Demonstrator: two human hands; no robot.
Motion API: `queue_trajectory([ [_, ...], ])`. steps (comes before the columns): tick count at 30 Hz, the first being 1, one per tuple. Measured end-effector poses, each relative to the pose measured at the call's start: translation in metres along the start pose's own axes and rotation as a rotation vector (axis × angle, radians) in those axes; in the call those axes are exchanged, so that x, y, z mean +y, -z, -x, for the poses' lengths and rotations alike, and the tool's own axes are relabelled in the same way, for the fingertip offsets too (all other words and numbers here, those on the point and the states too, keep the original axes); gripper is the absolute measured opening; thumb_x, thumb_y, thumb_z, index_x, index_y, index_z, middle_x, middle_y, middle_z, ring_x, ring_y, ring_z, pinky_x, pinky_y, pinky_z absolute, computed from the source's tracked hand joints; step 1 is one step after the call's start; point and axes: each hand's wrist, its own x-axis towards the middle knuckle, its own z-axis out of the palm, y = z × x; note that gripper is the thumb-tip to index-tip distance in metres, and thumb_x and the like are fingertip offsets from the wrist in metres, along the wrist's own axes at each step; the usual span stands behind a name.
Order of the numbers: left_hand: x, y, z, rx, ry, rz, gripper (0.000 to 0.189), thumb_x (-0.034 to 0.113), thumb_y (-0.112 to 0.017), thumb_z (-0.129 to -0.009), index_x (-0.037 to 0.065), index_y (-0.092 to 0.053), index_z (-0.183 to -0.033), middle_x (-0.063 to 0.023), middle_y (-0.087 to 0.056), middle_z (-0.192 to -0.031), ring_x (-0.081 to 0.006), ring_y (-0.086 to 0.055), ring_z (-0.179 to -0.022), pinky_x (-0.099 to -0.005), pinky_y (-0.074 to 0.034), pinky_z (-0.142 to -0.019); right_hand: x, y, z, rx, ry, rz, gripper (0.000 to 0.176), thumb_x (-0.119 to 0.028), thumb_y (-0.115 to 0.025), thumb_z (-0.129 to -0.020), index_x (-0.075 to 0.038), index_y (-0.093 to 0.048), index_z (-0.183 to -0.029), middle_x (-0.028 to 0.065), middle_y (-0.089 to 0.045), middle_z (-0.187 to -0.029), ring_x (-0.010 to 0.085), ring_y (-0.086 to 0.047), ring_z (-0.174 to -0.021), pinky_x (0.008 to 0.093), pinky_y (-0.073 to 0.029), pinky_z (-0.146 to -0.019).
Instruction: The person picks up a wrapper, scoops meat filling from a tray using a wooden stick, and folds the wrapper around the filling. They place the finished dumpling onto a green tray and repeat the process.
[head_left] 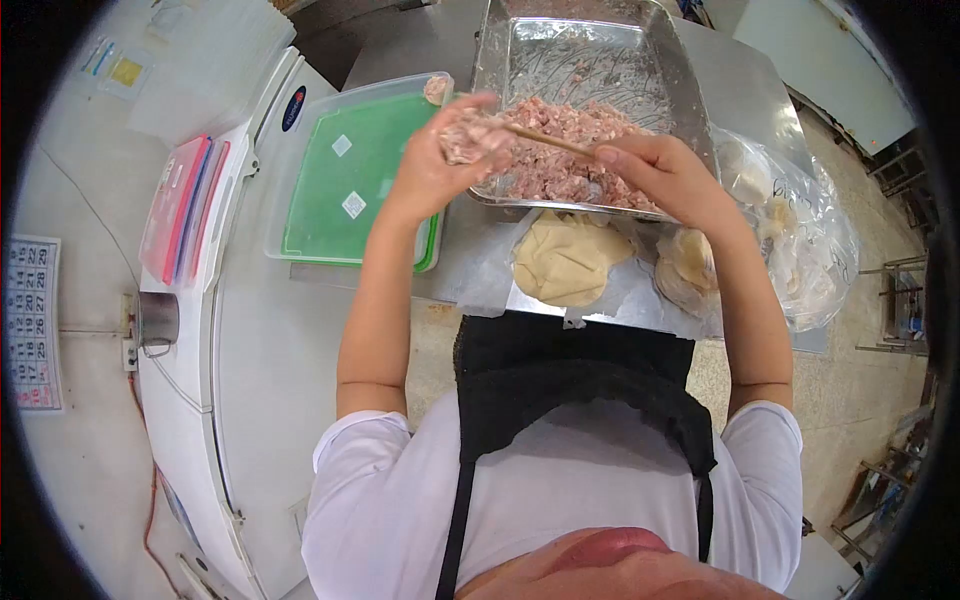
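Our L hand [445, 160] is curled w/ a lump of meat [472, 138] in the palm & fingers; the fingers are blurred, so we can't tell exactly how they close. Our R hand [665, 175] is narrow, thumb & fingers pinching a thin wooden stick [550, 139]. The stick slants up to the L, its far end at the lump; we can't tell how deep it goes.

Both hands are up over the near side of a deep metal tray [690, 110]. In it, ground meat [575, 125] is heaped toward the near side, w/ smears & scraps on the tray floor beyond.

Just below the tray, nearer our black apron [580, 370], a pile of round dough sheets [572, 262] lies on clear plastic. To the R of that, under our R forearm, is a 2nd pile, pale rounds [690, 265], partly hidden, w/ clear plastic bags [800, 240] farther R.

L of the tray there's a green flat box [345, 180] w/ a clear rim; a small meat piece [437, 89] sits at its far R corner.
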Motion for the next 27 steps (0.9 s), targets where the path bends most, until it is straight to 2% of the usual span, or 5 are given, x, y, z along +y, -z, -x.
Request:
queue_trajectory([
  [2,-0.009,-0.002,-0.013,-0.102,-0.072,-0.042,0.045,0.001,-0.075,-0.072,0.003,-0.061,-0.115,-0.0037,-0.065,-0.097,-0.0104,-0.060,-0.089,-0.0266,-0.051,-0.079,-0.002,-0.006,0.005,0.185,0.423,0.187,0.032,-0.032,-0.059,-0.094,-0.005,-0.070,-0.109,0.0151,-0.066,-0.079,0.0273,-0.062,-0.070,0.0357,-0.048,-0.066],
  [6,-0.014,-0.006,-0.026,-0.309,-0.101,-0.166,0.036,0.003,-0.078,-0.071,0.000,-0.066,-0.105,-0.0017,-0.068,-0.095,-0.0086,-0.059,-0.087,-0.0279,-0.049,-0.080,0.008,0.000,0.017,0.085,0.311,0.250,0.030,-0.029,-0.062,-0.092,-0.008,-0.069,-0.112,0.0182,-0.068,-0.095,0.0324,-0.066,-0.090,0.0384,-0.050,-0.079],
  [13,-0.026,-0.032,-0.030,-0.106,0.131,-0.205,0.026,0.014,-0.079,-0.075,0.002,-0.065,-0.094,-0.0008,-0.065,-0.085,-0.0083,-0.058,-0.071,-0.0255,-0.045,-0.061,0.002,0.027,0.035,0.404,0.286,0.659,0.022,-0.027,-0.060,-0.091,-0.014,-0.068,-0.108,0.0125,-0.068,-0.088,0.0322,-0.066,-0.084,0.0409,-0.053,-0.069],
  [19,-0.032,-0.033,-0.037,-0.129,0.135,-0.306,0.029,0.012,-0.077,-0.078,0.003,-0.063,-0.103,-0.0003,-0.064,-0.082,-0.0083,-0.056,-0.069,-0.0254,-0.044,-0.058,0.063,0.012,0.011,0.200,0.036,0.783,0.025,-0.029,-0.058,-0.093,-0.014,-0.065,-0.111,0.0146,-0.066,-0.091,0.0349,-0.065,-0.081,0.0448,-0.051,-0.071],
  [27,0.020,-0.037,-0.014,-0.135,-0.162,-0.358,0.042,0.013,-0.078,-0.077,0.000,-0.060,-0.113,-0.0024,-0.066,-0.097,-0.0096,-0.061,-0.084,-0.0242,-0.048,-0.076,0.007,0.033,0.051,0.234,0.120,0.114,0.030,-0.026,-0.060,-0.094,-0.003,-0.068,-0.112,0.0184,-0.070,-0.098,0.0292,-0.067,-0.090,0.0353,-0.051,-0.080],
])
